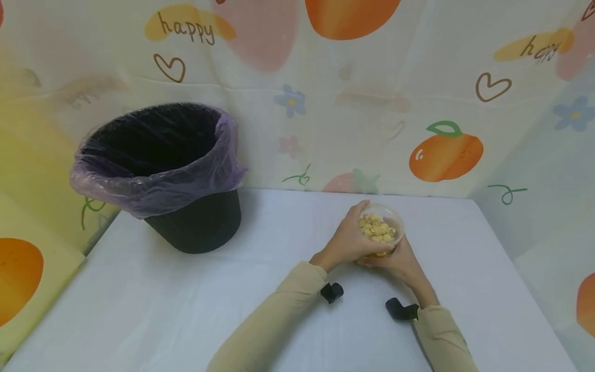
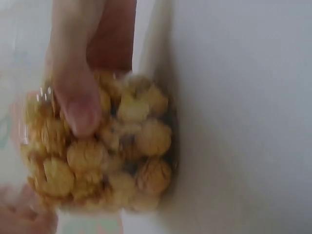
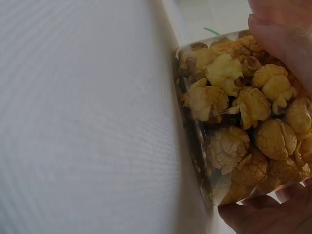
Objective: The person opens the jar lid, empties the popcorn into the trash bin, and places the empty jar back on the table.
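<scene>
A clear round tub of popcorn (image 1: 378,227) stands roughly upright between my two hands, right of centre in the head view. My left hand (image 1: 346,240) grips its left side, with the thumb across the near side below the rim. Lower down, my right hand (image 1: 401,263) holds the right side, its thumb pointing left near the base. Yellow popcorn (image 2: 126,141) shows through the wall in the left wrist view, with a thumb pressed on it. From the right wrist, the tub's base (image 3: 197,141) appears close to the white table surface. Most fingertips behind the tub are hidden.
A black bin (image 1: 200,225) lined with a thin purple bag (image 1: 204,181) stands at the back left of the white table (image 1: 153,310). A printed fruit-pattern cloth (image 1: 260,129) hangs behind the table and along both sides. Black wrist devices (image 1: 400,310) stick out near both sleeves.
</scene>
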Action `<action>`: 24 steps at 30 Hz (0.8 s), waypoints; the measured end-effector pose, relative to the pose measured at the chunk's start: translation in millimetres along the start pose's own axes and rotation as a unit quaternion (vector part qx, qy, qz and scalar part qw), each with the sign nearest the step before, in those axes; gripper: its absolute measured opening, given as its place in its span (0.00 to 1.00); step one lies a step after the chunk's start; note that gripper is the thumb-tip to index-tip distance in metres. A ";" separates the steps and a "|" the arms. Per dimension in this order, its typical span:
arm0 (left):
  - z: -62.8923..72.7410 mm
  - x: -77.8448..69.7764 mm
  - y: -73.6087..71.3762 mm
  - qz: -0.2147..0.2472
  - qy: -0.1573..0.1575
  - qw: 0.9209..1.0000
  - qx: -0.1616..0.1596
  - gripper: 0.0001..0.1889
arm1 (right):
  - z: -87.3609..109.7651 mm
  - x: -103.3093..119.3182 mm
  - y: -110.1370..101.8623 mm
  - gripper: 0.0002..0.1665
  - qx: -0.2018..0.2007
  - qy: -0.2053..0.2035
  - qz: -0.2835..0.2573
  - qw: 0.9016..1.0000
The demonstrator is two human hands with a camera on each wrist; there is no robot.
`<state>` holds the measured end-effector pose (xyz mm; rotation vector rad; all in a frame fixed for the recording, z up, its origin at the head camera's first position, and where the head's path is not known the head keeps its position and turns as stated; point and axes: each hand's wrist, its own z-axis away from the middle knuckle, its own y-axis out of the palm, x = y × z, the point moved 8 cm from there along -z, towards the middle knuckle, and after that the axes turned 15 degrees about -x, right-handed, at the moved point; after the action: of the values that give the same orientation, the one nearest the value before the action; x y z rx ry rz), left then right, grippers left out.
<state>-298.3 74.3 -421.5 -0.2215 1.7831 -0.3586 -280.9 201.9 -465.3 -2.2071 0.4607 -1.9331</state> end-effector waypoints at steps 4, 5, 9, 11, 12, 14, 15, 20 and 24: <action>4.3 -2.8 0.7 -0.013 0.002 1.000 -0.020 0.59 | -1.1 -2.9 -0.9 0.71 -0.001 0.000 0.008 1.000; 4.9 -3.5 0.2 -0.015 0.003 1.000 -0.020 0.59 | -1.2 -3.4 -0.9 0.71 0.001 0.001 0.007 1.000; 3.1 -1.6 -2.7 -0.010 0.011 1.000 0.010 0.61 | -1.1 -4.0 -0.7 0.70 0.002 0.003 0.000 1.000; 0.7 0.6 -4.8 -0.002 0.015 0.999 0.033 0.61 | -0.7 -3.0 -0.4 0.69 0.004 0.003 -0.009 1.000; -0.8 1.9 -5.8 0.001 0.017 0.999 0.045 0.61 | -0.7 -2.2 -0.6 0.69 0.003 0.001 -0.010 1.000; -3.7 3.6 -8.0 0.002 0.018 0.998 0.067 0.60 | -0.4 -1.6 -0.5 0.69 0.006 0.002 -0.013 1.000; -5.2 4.4 -8.9 0.003 0.016 0.997 0.076 0.60 | 0.0 -1.2 -0.1 0.68 0.008 0.003 -0.014 1.000; -11.5 6.8 -10.9 0.018 0.002 0.993 0.117 0.58 | 1.8 -0.4 2.3 0.65 0.021 0.002 -0.009 1.000; -15.1 6.7 -11.6 0.021 0.001 0.992 0.128 0.58 | 1.7 -0.6 1.5 0.66 0.015 0.000 0.001 1.000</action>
<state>-315.0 63.0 -420.4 -0.0020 1.7212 -0.5537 -279.5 200.6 -466.7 -2.1875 0.4298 -1.9253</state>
